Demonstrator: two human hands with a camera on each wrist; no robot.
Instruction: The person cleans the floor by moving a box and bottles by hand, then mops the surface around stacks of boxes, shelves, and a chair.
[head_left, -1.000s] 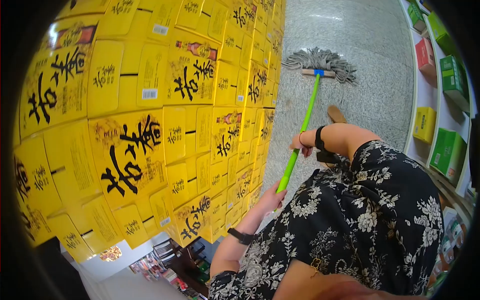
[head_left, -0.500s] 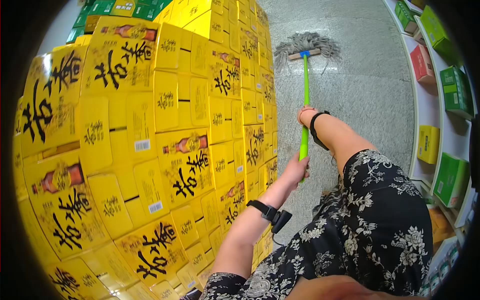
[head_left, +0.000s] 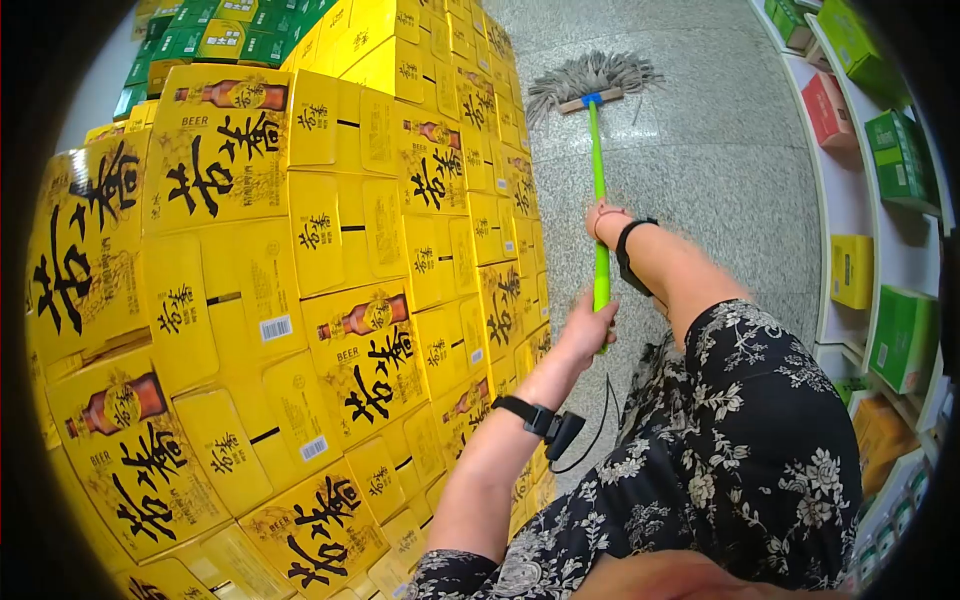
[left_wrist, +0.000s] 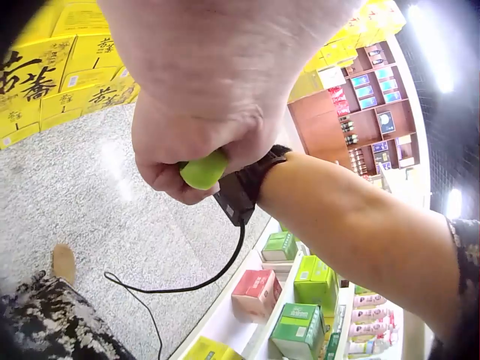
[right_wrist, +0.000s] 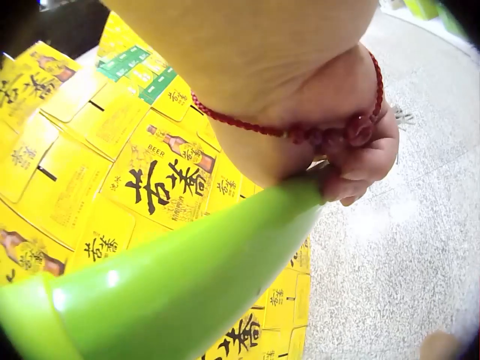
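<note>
Both hands are on the mop, and here's how it looks from up top: my left hand is wrapped around the near end of the green mop handle, fingers curled tight, with the rounded tip of the pole poking out from under my fist in the left wrist view. My right hand grips the same pole further along, arm stretched out in front of me, and a red cord bracelet sits on that wrist right above the closed fingers. The handle runs straight away from me across the speckled grey floor to the mop head, whose grey strands are fanned out flat on the floor, with a blue clamp where the pole meets the bar. The mop head lies just beside the foot of the big wall of yellow beer cartons on my left, which is stacked high with a few green cartons on top at the far end. On my right is a white shelf unit carrying green boxes, a red box and a yellow box. A black strap circles my left wrist, and a thin black cable loops down from it beside my floral dress.
</note>
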